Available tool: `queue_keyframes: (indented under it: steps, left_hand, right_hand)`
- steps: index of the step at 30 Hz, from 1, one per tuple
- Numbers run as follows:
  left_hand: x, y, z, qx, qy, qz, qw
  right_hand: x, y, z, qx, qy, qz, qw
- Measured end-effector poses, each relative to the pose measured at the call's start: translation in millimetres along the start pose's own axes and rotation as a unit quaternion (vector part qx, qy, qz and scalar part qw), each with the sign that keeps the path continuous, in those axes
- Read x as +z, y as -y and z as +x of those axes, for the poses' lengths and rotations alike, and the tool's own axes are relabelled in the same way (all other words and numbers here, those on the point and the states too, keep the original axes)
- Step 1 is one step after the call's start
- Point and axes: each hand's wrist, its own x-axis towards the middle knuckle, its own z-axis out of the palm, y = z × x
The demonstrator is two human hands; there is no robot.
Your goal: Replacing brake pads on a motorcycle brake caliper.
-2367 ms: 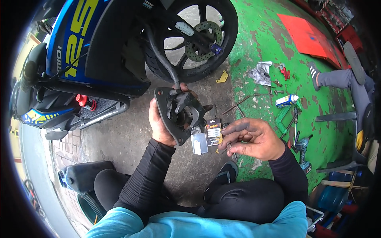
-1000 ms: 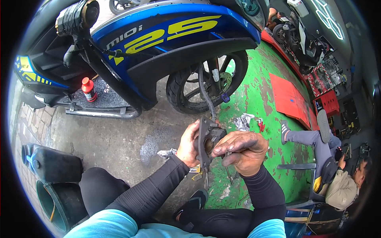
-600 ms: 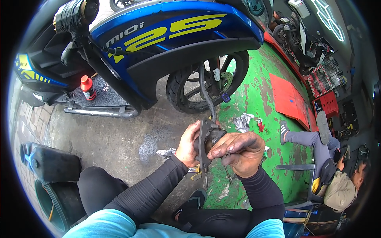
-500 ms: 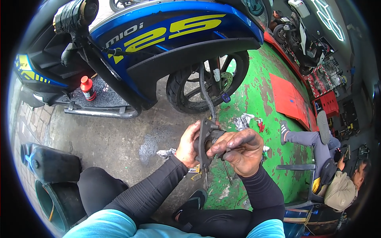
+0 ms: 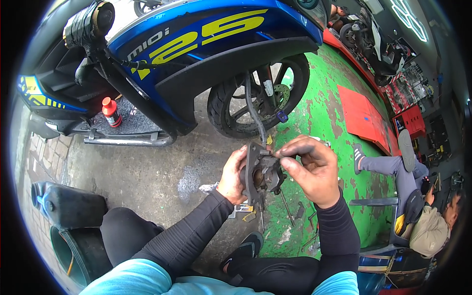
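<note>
A dark, greasy brake caliper (image 5: 266, 172) is held up in front of me, its flat bracket facing left and its round bore showing. My left hand (image 5: 233, 177) is wrapped round the bracket side. Close to the caliper's upper right edge, my right hand (image 5: 313, 169) pinches with thumb and forefinger; whatever lies between the tips is too small or hidden to name. A grey hose (image 5: 254, 110) runs up from behind the caliper toward the front wheel (image 5: 223, 115) of a blue scooter (image 5: 206, 44).
A red bottle (image 5: 111, 113) stands on the scooter's footboard. At left are a dark jerrycan (image 5: 76, 206) and a dark bucket (image 5: 81, 246). Several tools lie on the green floor (image 5: 339, 162) beyond my shoe (image 5: 248, 246). Another person (image 5: 427, 231) sits at the right, near red ramps (image 5: 366, 118).
My right hand has moved from the caliper's front to its upper right edge, uncovering the bore. The caliper has turned slightly in my left hand.
</note>
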Motion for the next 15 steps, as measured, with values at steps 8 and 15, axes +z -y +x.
queue_keyframes:
  steps: [8,15]
  left_hand:
    - [-1.8,-1.7,-1.5,0.008,0.021,0.028,0.999]
    - [-3.6,-2.8,-1.3,-0.001,0.015,-0.025,1.000]
  right_hand:
    - [-3.8,15.0,12.6,0.100,0.048,-0.101,0.989]
    - [-7.0,0.6,21.6,0.024,0.091,-0.139,0.986]
